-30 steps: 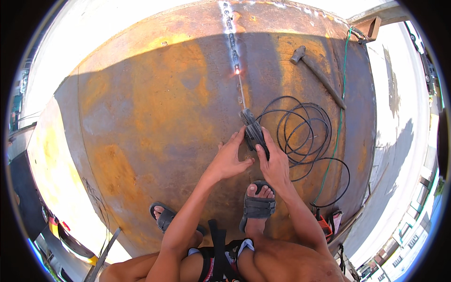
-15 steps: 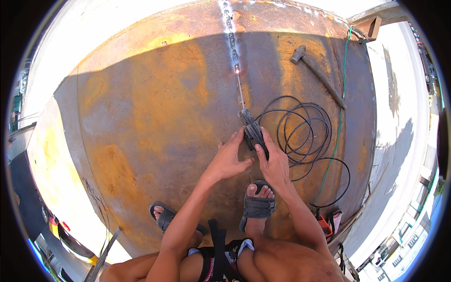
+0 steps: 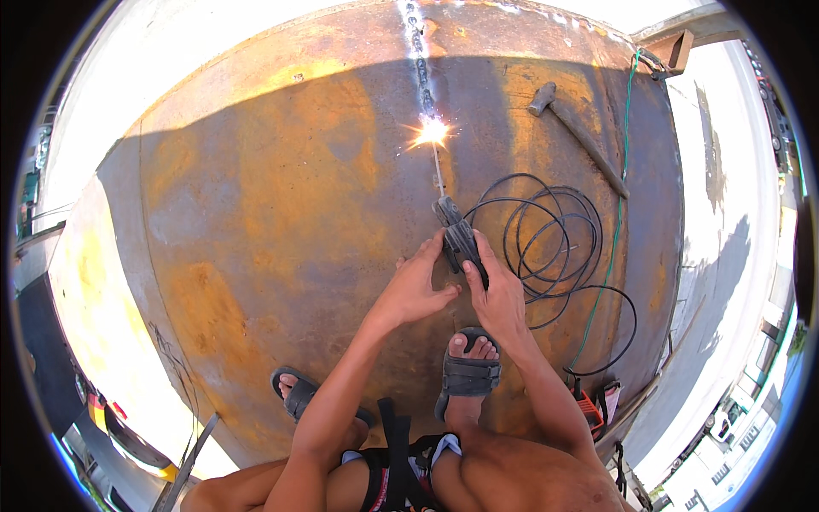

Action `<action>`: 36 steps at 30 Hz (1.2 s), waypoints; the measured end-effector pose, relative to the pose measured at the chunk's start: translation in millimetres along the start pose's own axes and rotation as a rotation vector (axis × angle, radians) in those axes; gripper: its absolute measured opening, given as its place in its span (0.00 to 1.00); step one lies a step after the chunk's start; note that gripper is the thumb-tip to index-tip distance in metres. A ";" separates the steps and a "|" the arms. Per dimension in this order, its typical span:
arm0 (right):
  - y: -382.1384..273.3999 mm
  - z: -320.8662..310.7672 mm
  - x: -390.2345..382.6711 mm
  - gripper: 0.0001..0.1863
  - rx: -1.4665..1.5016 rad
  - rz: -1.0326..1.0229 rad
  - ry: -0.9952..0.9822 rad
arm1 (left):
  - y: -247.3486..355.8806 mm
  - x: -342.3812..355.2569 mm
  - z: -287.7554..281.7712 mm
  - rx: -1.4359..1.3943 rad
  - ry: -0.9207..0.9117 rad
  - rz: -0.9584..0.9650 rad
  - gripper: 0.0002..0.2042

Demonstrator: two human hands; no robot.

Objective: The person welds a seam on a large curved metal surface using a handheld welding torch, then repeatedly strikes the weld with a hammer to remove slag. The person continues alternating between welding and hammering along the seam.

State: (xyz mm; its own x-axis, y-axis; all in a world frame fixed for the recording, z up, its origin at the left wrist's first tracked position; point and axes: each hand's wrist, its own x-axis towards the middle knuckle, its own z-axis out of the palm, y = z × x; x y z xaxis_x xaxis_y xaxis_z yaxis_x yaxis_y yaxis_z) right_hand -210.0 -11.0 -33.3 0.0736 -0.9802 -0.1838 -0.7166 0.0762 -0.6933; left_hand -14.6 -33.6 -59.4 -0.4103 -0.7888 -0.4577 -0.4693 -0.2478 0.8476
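Note:
My right hand (image 3: 499, 299) is closed around the black electrode holder (image 3: 461, 239). From its tip a thin welding rod (image 3: 438, 171) reaches away to a bright arc (image 3: 432, 131) that throws sparks. The arc sits at the near end of a bumpy weld seam (image 3: 418, 60) on the rusty steel plate (image 3: 281, 213). On the holder's left side, my left hand (image 3: 415, 286) rests its stretched fingertips against it, thumb spread apart below. Some of the left fingertips are hidden by the holder.
Right of the holder lies a coiled black cable (image 3: 559, 230). Beyond it are a hammer (image 3: 580, 141) and a green cord (image 3: 621, 179) along the plate's right side. A red basket-like object (image 3: 589, 412) is near the lower right edge. My sandaled foot (image 3: 469, 375) stands close below my hands.
A bright arc with flying sparks has flared at the rod's tip, where only a small red glow showed before. Both hands and the holder have stayed almost still.

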 end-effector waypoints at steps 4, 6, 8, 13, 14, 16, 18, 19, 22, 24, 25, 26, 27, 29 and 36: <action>0.9 1.0 -0.1 0.30 0.003 -0.006 0.007 | 0.6 0.5 -0.7 -0.010 -0.003 0.001 0.52; 1.0 0.9 0.0 0.30 0.003 -0.006 0.005 | -0.7 0.8 0.2 -0.011 0.000 0.003 0.52; 0.0 0.5 0.1 0.30 0.004 0.000 -0.003 | -2.8 1.0 1.4 -0.010 0.006 0.004 0.52; 0.2 0.2 0.3 0.31 0.012 0.000 0.000 | -2.5 1.2 2.7 0.000 0.017 -0.011 0.51; 0.0 0.6 0.6 0.31 0.018 -0.001 -0.001 | -3.3 0.7 2.9 -0.002 0.021 -0.010 0.51; -0.1 -0.4 0.3 0.31 0.016 0.001 0.000 | -3.0 1.5 3.4 -0.005 0.017 -0.005 0.51; -1.2 -1.2 0.3 0.31 0.018 0.010 -0.006 | -2.7 1.6 3.3 -0.011 0.016 -0.002 0.51; -2.0 -1.3 0.4 0.31 0.022 0.017 -0.012 | -2.6 1.3 3.0 -0.016 0.017 -0.001 0.51; 0.5 -0.5 -0.1 0.31 0.011 0.010 -0.006 | -3.9 1.1 2.9 -0.024 0.014 0.009 0.51; 0.3 -0.4 0.1 0.31 0.007 0.010 -0.007 | -5.5 1.1 3.1 -0.020 0.016 0.012 0.51; -1.6 -0.7 0.8 0.31 0.009 0.017 -0.013 | -6.5 0.9 3.1 -0.014 0.019 0.011 0.51; -2.9 -0.7 1.2 0.31 0.011 0.024 -0.020 | -7.5 0.5 2.8 -0.008 0.023 0.009 0.51; -1.1 -0.6 0.4 0.31 0.009 -0.002 0.000 | -1.8 -0.1 -0.2 -0.003 0.005 -0.005 0.51; -0.1 -2.0 -0.5 0.31 0.014 0.018 -0.014 | 5.4 0.9 -1.7 -0.043 -0.016 -0.016 0.51; 0.0 1.5 0.2 0.31 0.008 -0.033 0.029 | -0.1 0.8 -0.1 -0.023 0.009 0.006 0.50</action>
State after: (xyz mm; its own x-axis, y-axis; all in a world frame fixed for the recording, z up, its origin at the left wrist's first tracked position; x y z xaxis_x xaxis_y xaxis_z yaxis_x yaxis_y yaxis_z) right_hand -208.9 -11.0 -34.4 0.0769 -0.9871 -0.1407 -0.7089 0.0451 -0.7039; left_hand -14.8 -34.2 -59.8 -0.4061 -0.7949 -0.4508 -0.4487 -0.2563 0.8562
